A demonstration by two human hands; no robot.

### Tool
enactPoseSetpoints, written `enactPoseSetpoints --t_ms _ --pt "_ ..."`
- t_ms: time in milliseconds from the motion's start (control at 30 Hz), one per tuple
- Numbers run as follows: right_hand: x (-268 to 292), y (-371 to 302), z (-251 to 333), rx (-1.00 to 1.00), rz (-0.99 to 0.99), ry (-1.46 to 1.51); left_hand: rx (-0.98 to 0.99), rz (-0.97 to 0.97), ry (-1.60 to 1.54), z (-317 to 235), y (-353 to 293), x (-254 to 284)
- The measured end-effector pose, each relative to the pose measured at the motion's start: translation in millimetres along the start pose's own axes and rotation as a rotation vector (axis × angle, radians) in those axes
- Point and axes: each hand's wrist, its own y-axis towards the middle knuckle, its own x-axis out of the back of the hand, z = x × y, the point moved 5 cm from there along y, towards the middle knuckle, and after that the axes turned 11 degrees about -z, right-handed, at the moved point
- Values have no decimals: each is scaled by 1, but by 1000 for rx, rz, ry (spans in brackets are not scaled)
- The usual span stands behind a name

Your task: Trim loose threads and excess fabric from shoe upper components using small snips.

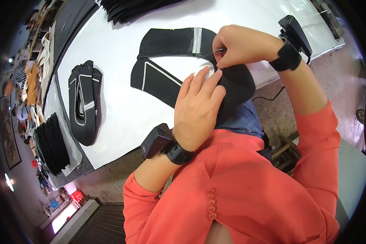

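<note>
Right grip (pixel 245 46) up at the top right, closed around a thin tool (pixel 220 50), mostly hidden by the fingers. Left grip (pixel 197 107) comes in just beside it, palm down, fingers stretched forward; whether they pinch the edge underneath, I cannot tell. And here's the black fabric piece (pixel 164 42), directly beneath the left grip, its inner edge right at both sets of fingertips, the bulk of it spreading out leftward over the white surface (pixel 122 134). It's matt black, a broad loop around an opening, thin white lines angling across the left part, a pale band crossing the top. Further left, a second black piece (pixel 85 124) lies folded narrow, and beyond it, a stack of black pieces (pixel 53 142).
</note>
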Motion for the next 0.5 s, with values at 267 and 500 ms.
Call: enactPoseSetpoints --t_ms 267,500 --pt "5 0 7 -80 49 -13 25 34 -22 -2 -5 4" --pt "-4 -11 7 20 -106 11 95 124 -62 -4 -56 24"
